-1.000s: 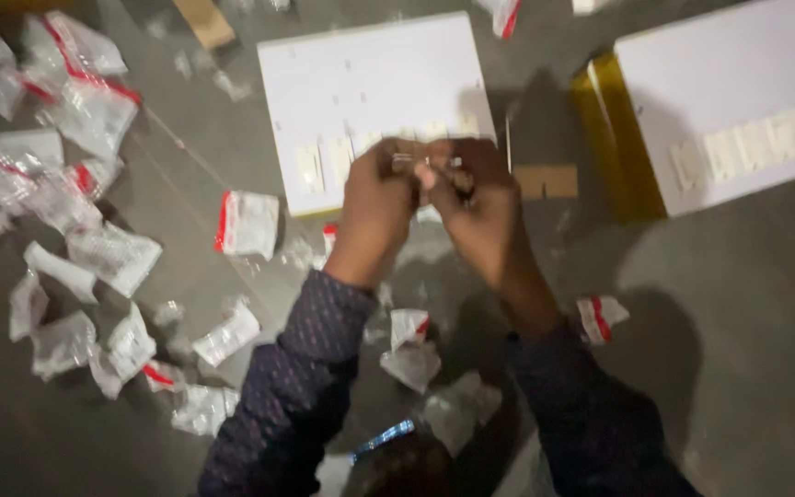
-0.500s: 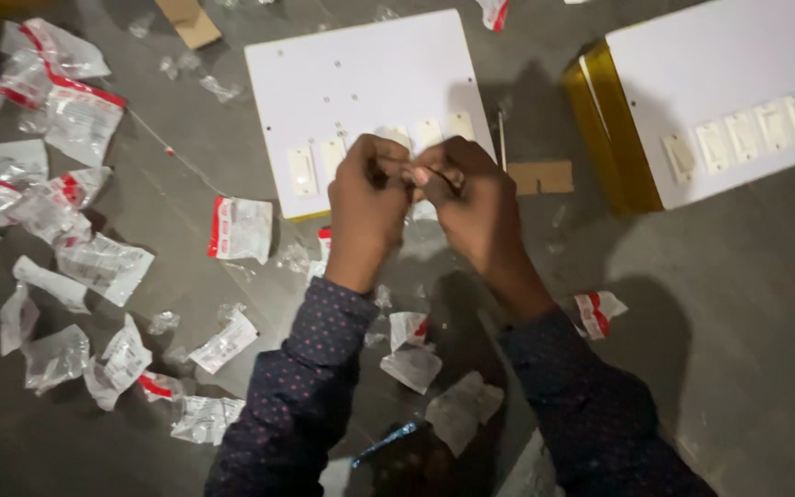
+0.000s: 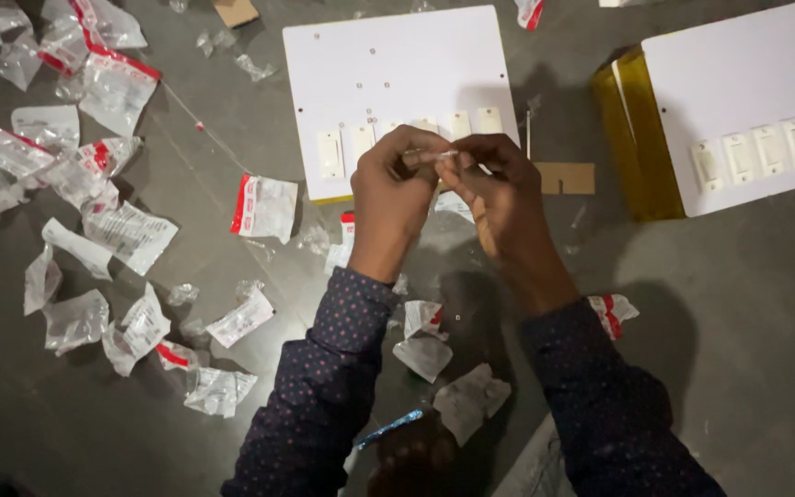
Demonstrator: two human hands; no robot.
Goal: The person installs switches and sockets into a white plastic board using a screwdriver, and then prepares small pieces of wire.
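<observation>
My left hand and my right hand meet above the near edge of a white switch board. Together they pinch a small clear plastic packet between their fingertips. What is in the packet is too small to make out. The board carries a row of several white switches, partly hidden behind my hands. Both sleeves are dark blue with small dots.
A second white switch board on a yellow box lies at the right. Many empty clear packets with red strips litter the grey floor at the left and near my arms. A cardboard piece lies by the board.
My hands have stayed together on the packet, working it with small finger movements. The view has shifted slightly, so the boards sit a little lower in the picture.
</observation>
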